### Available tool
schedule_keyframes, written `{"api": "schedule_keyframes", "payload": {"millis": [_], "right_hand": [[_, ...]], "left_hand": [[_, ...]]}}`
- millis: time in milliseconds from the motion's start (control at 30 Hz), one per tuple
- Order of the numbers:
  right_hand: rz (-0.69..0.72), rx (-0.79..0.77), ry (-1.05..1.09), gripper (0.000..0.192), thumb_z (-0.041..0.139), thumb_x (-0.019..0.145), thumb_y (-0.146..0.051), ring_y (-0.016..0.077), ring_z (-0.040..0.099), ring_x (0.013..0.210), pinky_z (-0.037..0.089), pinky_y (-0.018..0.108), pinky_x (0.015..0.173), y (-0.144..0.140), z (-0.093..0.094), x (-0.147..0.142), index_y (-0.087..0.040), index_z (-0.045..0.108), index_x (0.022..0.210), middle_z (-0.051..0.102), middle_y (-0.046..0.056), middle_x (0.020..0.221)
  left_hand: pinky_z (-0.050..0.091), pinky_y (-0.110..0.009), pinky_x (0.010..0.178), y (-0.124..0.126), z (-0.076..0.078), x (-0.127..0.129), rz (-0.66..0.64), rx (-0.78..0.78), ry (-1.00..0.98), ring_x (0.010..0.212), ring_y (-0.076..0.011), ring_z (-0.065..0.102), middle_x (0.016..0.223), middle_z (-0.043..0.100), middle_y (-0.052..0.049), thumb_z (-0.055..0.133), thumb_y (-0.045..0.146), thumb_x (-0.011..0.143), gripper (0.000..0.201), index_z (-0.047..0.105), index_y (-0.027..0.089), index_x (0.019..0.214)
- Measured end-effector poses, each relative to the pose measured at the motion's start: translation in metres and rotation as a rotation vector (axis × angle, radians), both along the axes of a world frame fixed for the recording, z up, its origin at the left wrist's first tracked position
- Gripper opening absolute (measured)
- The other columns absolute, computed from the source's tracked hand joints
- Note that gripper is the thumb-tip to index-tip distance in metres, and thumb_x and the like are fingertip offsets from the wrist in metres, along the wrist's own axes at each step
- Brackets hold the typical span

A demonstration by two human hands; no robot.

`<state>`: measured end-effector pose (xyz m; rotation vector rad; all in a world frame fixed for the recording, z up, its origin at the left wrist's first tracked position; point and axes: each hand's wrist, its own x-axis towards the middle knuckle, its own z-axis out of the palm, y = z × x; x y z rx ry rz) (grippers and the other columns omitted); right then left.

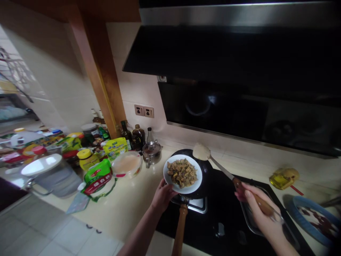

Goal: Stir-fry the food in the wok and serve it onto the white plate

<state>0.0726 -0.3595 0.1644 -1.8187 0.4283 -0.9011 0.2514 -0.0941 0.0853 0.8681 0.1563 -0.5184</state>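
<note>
My left hand (163,195) grips the near rim of a white plate (197,185) heaped with brown cooked food (182,173). The plate hangs over a black wok (206,167) on the stove, and the wok's wooden handle (180,231) points toward me. My right hand (259,209) is closed on the wooden handle of a metal spatula (222,166). The spatula's blade (201,152) is raised above the wok's far rim, just beyond the plate.
A black hob (221,220) carries a metal tray (246,213) under my right hand. Left of the wok are a lidded steel pot (151,152), a round tub (126,164), bottles and packets. An oil bottle (283,177) and a blue-rimmed dish (314,218) lie right.
</note>
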Motion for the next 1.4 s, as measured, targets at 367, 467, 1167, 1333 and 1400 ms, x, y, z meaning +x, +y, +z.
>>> {"api": "schedule_keyframes", "payload": {"millis": [367, 467, 1167, 1333, 1400], "right_hand": [[0.247, 0.131, 0.162, 0.034, 0.068, 0.073, -0.047, 0.0193, 0.069, 0.067, 0.06, 0.032, 0.064, 0.019, -0.055, 0.061, -0.019, 0.07, 0.093, 0.073, 0.006, 0.087], [0.302, -0.003, 0.241, 0.03, 0.068, 0.073, -0.042, 0.0176, 0.069, 0.063, 0.059, 0.027, 0.059, 0.008, -0.012, 0.068, -0.019, 0.07, 0.091, 0.072, 0.004, 0.078], [-0.051, 0.828, -0.112, 0.045, 0.074, 0.063, -0.04, 0.0193, 0.069, 0.055, 0.058, 0.026, 0.052, 0.038, -0.093, 0.084, -0.012, 0.06, 0.096, 0.071, 0.004, 0.06], [-0.055, 0.75, -0.078, 0.043, 0.073, 0.063, -0.04, 0.0193, 0.068, 0.053, 0.057, 0.026, 0.049, 0.01, -0.056, 0.051, -0.013, 0.06, 0.094, 0.07, 0.006, 0.059], [-0.05, 0.724, -0.067, 0.042, 0.073, 0.063, -0.04, 0.0195, 0.068, 0.053, 0.057, 0.025, 0.049, 0.002, -0.035, 0.039, -0.014, 0.06, 0.094, 0.07, 0.007, 0.059]], "left_hand": [[0.056, -0.027, 0.06, 0.119, -0.002, -0.025, 0.234, 0.149, 0.04, 0.065, -0.0172, 0.067, 0.077, 0.072, 0.0, 0.076, 0.012, 0.052, 0.055, 0.061, 0.021, 0.104], [0.056, -0.027, 0.062, 0.135, -0.006, -0.028, 0.279, 0.16, 0.036, 0.066, -0.0176, 0.067, 0.077, 0.072, 0.001, 0.076, 0.013, 0.052, 0.056, 0.061, 0.021, 0.106], [0.057, -0.031, 0.062, 0.118, -0.004, -0.03, 0.222, 0.11, 0.072, 0.065, -0.0175, 0.067, 0.079, 0.071, -0.001, 0.077, 0.011, 0.052, 0.053, 0.056, 0.018, 0.101], [0.057, -0.03, 0.06, 0.097, -0.006, -0.024, 0.173, 0.108, 0.045, 0.065, -0.0164, 0.066, 0.079, 0.07, -0.001, 0.078, 0.011, 0.054, 0.052, 0.054, 0.018, 0.1], [0.057, -0.03, 0.06, 0.085, -0.006, -0.02, 0.16, 0.082, 0.032, 0.065, -0.016, 0.066, 0.079, 0.07, -0.001, 0.078, 0.011, 0.054, 0.052, 0.054, 0.018, 0.1]]}}
